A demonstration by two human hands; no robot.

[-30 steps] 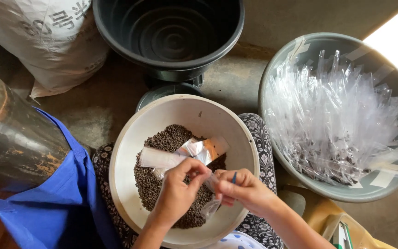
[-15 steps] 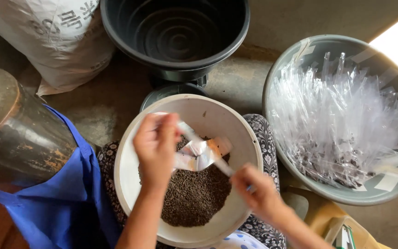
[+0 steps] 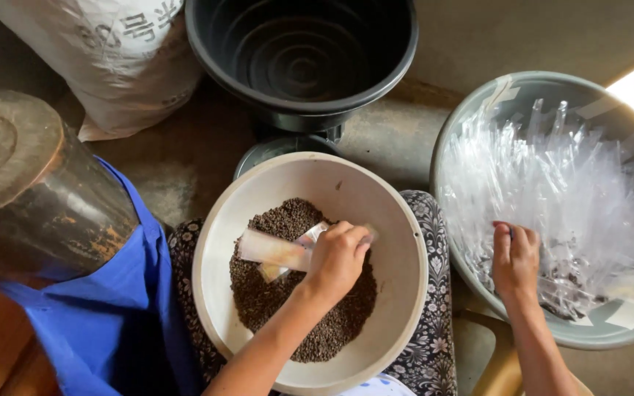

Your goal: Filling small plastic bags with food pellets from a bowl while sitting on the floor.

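A cream bowl [image 3: 394, 220] rests on my lap and holds a heap of dark brown seeds [image 3: 273, 297]. My left hand [image 3: 337, 258] is over the seeds, closed around a small pale scoop-like packet [image 3: 273, 249] that lies across the heap. My right hand [image 3: 515, 257] reaches into the grey basin [image 3: 478, 110] on the right, its fingers on the pile of narrow clear plastic bags [image 3: 559, 191]. Whether it grips a bag is unclear.
An empty black tub [image 3: 302, 51] stands beyond the bowl. A white sack [image 3: 104, 51] leans at the top left. A worn metal can [image 3: 31, 191] lies on blue cloth [image 3: 111, 323] at the left. Bare concrete floor [image 3: 508, 37] lies behind.
Both hands were together over the bowl with a filled clear bag. They parted: the left hand went back to the scoop in the seeds, the right moved into the basin of bags.
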